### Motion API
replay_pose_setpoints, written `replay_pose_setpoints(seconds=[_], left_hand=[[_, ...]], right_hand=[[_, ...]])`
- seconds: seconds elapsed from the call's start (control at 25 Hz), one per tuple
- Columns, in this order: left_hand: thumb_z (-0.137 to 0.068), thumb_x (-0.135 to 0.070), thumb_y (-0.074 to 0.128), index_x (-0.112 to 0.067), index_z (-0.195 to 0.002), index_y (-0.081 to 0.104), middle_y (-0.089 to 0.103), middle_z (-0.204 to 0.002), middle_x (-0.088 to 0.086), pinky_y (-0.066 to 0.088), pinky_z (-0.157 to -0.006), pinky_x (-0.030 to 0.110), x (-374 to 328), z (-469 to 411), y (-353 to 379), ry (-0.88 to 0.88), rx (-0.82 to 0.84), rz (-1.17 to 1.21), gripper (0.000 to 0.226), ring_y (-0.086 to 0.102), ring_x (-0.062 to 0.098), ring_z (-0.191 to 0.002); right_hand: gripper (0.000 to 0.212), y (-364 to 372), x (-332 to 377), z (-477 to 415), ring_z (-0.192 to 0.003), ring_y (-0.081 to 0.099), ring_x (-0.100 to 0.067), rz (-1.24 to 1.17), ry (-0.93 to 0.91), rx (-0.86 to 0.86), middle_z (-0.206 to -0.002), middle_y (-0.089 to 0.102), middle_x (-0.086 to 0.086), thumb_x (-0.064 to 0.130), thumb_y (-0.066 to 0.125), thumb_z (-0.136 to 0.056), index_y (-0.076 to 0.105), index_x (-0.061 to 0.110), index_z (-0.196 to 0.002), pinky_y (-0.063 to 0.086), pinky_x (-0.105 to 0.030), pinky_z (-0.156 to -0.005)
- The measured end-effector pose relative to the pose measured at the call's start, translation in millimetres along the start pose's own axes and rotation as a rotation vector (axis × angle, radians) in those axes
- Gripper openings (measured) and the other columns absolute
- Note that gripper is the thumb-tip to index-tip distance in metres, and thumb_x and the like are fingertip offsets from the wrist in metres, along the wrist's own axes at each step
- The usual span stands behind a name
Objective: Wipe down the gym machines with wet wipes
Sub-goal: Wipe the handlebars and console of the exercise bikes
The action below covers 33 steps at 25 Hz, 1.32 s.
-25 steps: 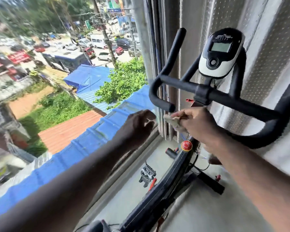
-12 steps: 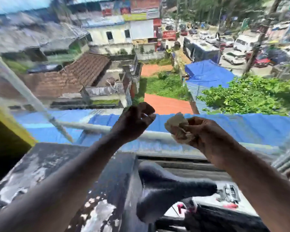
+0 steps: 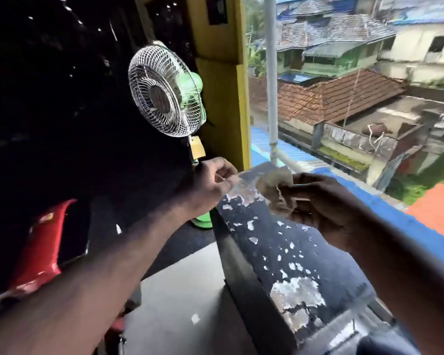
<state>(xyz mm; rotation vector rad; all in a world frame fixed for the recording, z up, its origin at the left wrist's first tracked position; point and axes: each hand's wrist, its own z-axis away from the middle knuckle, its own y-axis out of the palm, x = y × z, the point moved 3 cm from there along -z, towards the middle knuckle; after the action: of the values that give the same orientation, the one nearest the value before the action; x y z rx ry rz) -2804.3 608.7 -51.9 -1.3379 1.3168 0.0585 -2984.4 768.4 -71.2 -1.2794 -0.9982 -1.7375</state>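
Our R hand (image 3: pixel 326 201) pinches the crumpled wipe (image 3: pixel 276 192) betw thumb & fingers, held up over the far end of the peeling black ledge (image 3: pixel 292 265), seemingly clear of it. L hand (image 3: pixel 213 183) is just left of it, fingers curled in, nothing seen in it. Fan (image 3: pixel 164 90) far left, red cover (image 3: pixel 41 247) near left. In the last sec we've swung left off the bike: bars, console & saddle are out of view. No machine under the wipe, so prob. moving to the next one
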Motion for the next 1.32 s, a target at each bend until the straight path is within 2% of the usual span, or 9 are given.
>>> replay_pose_setpoints(seconds=[0.12,0.2,0.28,0.44,0.64,0.8,0.96,1.08,1.32], left_hand=[[-0.092,-0.025,0.076,-0.021,-0.091,0.074,0.073,-0.083,-0.009,0.048,-0.067,0.013,51,33,-71,-0.139,-0.154,-0.111,0.005,0.067,0.005,-0.077],[-0.088,-0.035,0.075,-0.024,-0.088,0.074,0.072,-0.081,-0.011,0.048,-0.069,0.015,81,47,-111,-0.231,-0.239,-0.131,0.011,0.066,0.004,-0.074],[-0.084,-0.038,0.073,-0.021,-0.086,0.074,0.07,-0.078,-0.01,0.05,-0.07,0.021,111,56,-149,-0.279,-0.355,-0.117,0.017,0.063,0.001,-0.068],[-0.091,-0.009,0.075,-0.008,-0.087,0.073,0.062,-0.072,-0.011,0.04,-0.061,0.008,197,52,-209,-0.373,-0.469,-0.162,0.005,0.057,-0.008,-0.062],[-0.089,-0.024,0.078,-0.019,-0.091,0.074,0.073,-0.081,-0.008,0.051,-0.071,0.018,352,12,-285,-0.445,-0.558,-0.12,0.007,0.068,0.006,-0.076],[-0.091,-0.015,0.077,-0.019,-0.093,0.073,0.074,-0.082,-0.009,0.051,-0.073,0.014,454,-47,-362,-0.469,-0.587,-0.11,0.006,0.068,-0.003,-0.076],[-0.093,-0.019,0.077,-0.017,-0.097,0.074,0.077,-0.088,-0.005,0.06,-0.082,0.033,532,-110,-427,-0.532,-0.566,-0.11,0.006,0.074,0.009,-0.085],[-0.09,-0.031,0.074,-0.022,-0.097,0.074,0.076,-0.091,-0.01,0.059,-0.084,0.03,612,-163,-472,-0.559,-0.587,-0.172,0.011,0.072,0.004,-0.087],[-0.09,-0.039,0.072,-0.029,-0.098,0.073,0.076,-0.096,-0.013,0.057,-0.087,0.026,763,-258,-561,-0.681,-0.676,-0.181,0.013,0.072,0.002,-0.09]], right_hand=[[0.003,75,5,-43,-0.076,0.074,-0.02,0.048,0.02,0.173,-0.094,0.078,-0.009,0.016,0.071,-0.096,0.074,0.015,-0.095,0.062,-0.03,-0.068],[0.014,122,7,-76,-0.071,0.073,-0.016,0.067,0.018,0.276,-0.092,0.077,-0.008,0.021,0.073,-0.094,0.074,0.012,-0.105,0.059,-0.027,-0.06],[0.024,176,6,-109,-0.074,0.075,-0.018,0.098,0.038,0.368,-0.097,0.078,-0.011,0.024,0.076,-0.092,0.074,0.009,-0.112,0.059,-0.029,-0.061],[0.016,274,-14,-189,-0.07,0.074,-0.017,0.134,0.058,0.483,-0.092,0.077,-0.012,0.01,0.074,-0.093,0.073,0.004,-0.108,0.058,-0.027,-0.057],[0.027,397,-29,-333,-0.08,0.068,-0.019,0.237,0.012,0.563,-0.094,0.074,-0.009,-0.009,0.069,-0.086,0.073,0.002,-0.111,0.058,-0.029,-0.068],[0.033,499,-24,-441,-0.087,0.072,-0.022,0.223,0.046,0.573,-0.099,0.077,-0.011,-0.011,0.073,-0.081,0.073,0.0,-0.112,0.058,-0.035,-0.075],[0.03,580,-5,-540,-0.084,0.071,-0.023,0.18,0.076,0.596,-0.094,0.076,-0.012,0.002,0.081,-0.071,0.075,0.004,-0.1,0.059,-0.036,-0.077],[0.024,647,-6,-632,-0.088,0.071,-0.023,0.169,0.074,0.643,-0.098,0.075,-0.013,0.004,0.08,-0.082,0.074,0.003,-0.105,0.059,-0.032,-0.074],[0.019,818,-16,-819,-0.092,0.078,-0.028,0.257,0.184,0.75,-0.101,0.079,-0.012,0.015,0.075,-0.093,0.076,0.006,-0.11,0.063,-0.036,-0.072]])
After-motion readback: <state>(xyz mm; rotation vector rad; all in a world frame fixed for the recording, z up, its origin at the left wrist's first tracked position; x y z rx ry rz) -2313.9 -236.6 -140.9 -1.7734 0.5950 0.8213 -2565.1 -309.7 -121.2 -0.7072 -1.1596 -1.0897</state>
